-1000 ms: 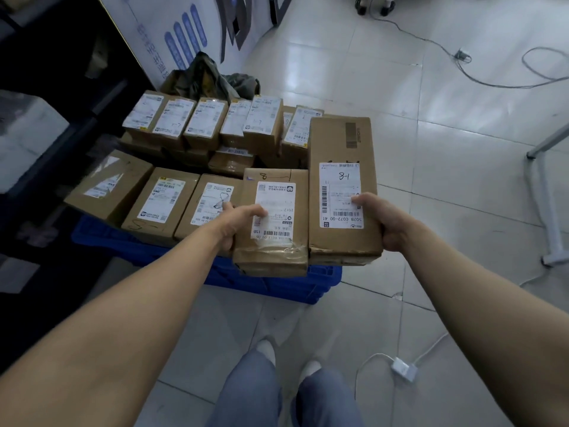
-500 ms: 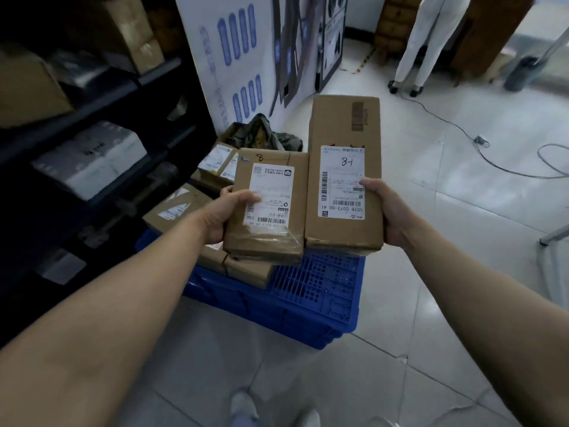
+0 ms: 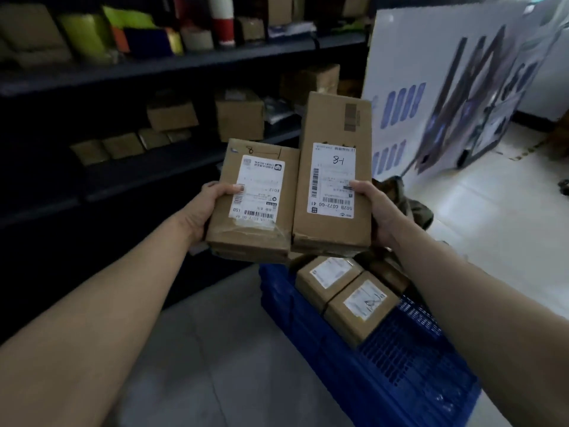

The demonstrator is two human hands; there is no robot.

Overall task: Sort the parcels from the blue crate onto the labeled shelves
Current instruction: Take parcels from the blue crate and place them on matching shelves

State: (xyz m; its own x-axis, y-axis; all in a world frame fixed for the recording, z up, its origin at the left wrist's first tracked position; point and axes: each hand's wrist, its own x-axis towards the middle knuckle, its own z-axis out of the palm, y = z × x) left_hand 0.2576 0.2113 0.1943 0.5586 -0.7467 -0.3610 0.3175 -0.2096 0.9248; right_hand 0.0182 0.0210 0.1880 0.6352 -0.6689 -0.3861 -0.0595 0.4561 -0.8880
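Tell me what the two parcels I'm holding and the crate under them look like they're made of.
Short parcel and tall parcel: brown corrugated cardboard by the look, matte, with white paper labels; glossy wrinkled clear tape crosses the short one's near end. Blue crate: probably moulded plastic, judging by its uniform colour and slotted grid walls.

White printed display board with blue bars leaning at far right, crumpled olive-green cloth lying below it, pale glossy tiled floor shining alongside
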